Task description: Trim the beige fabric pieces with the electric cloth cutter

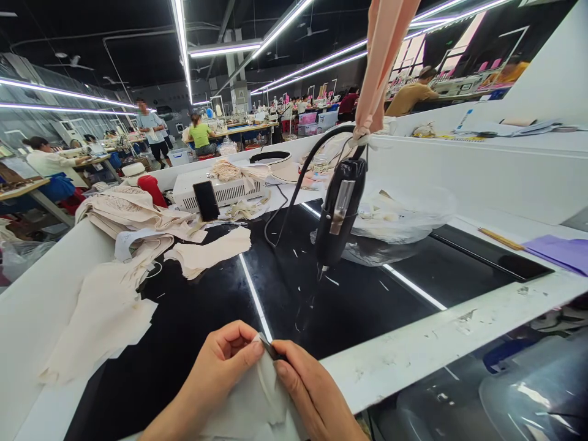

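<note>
Ahead of the fingers and around both sides runs a white worktable, with a glossy black panel set in its top; the 2 hands are over the near edge of that panel. To the left of the fingers lie cream cut fabric pieces, several overlapping in a loose spread. Beyond the fingers and to the right sits a crumpled clear plastic bag with pale scraps inside. A peach cloth strip hangs high beyond the fingers, knotted to a black corded hand tool whose tip points down at the panel. Farther off, ahead and left, stands a white vented box with bunched fabric on top. Directly under the fingers drapes the off-white fabric being handled: the left hand pinches its upper edge between thumb and index finger. A black smartphone leans upright near the box, ahead and left of the fingers. Smallest is a thin dark strip, right between the 2 sets of fingertips; the right hand grips its near end, fingers closed against the fabric.
</note>
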The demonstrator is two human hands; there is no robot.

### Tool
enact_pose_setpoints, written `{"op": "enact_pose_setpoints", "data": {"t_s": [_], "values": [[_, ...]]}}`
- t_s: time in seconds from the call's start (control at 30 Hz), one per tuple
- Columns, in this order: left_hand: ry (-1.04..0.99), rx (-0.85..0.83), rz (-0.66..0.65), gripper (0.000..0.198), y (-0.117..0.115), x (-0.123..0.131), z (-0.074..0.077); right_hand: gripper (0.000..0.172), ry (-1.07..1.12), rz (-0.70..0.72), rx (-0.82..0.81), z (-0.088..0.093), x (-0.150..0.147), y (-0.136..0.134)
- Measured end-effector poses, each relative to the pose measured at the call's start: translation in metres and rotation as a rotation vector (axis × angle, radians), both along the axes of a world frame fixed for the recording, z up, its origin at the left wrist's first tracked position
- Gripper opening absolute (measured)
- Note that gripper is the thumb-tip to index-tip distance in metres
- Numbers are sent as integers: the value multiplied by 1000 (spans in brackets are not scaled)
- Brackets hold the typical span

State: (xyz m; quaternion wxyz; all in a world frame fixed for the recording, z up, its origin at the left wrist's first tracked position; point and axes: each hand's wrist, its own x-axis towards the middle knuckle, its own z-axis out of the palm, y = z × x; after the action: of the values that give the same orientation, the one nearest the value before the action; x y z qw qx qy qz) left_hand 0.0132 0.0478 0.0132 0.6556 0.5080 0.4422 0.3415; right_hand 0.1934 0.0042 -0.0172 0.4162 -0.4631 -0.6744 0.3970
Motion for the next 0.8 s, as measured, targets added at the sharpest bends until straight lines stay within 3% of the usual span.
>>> {"op": "enact_pose_setpoints", "data": {"t_s": [0.8], "values": [[-28,34,-40,40,0,-1,-4,35,24,-15,8,-2,-1,-1]]}}
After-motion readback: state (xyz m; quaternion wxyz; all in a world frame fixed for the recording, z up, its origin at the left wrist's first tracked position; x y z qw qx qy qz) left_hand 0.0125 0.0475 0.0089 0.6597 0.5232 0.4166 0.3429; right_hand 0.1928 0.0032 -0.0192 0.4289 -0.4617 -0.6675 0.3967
